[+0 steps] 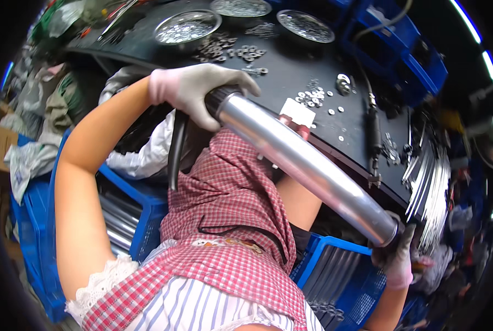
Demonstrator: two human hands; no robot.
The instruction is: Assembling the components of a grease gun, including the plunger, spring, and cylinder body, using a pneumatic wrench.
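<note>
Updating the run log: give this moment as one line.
Left hand: gripping black cap | right hand: opposite end, grip unclear | silver metal tube: held slantwise | dark workbench: beyond

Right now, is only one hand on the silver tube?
No: the left hand grasps the silver tube at its black-collared end, while the right hand holds the opposite end.

The left arm (pixel 75 171) bends at the elbow (pixel 69 157) on the frame's left; the gloved left hand (pixel 194 91), upper centre, grips with curled fingers (pixel 247 81). At lower right, the right forearm (pixel 388 309) slants up to the gloved right hand (pixel 396 262), thumb (pixel 406 240) raised, its fingers curled, partly hidden.
</note>
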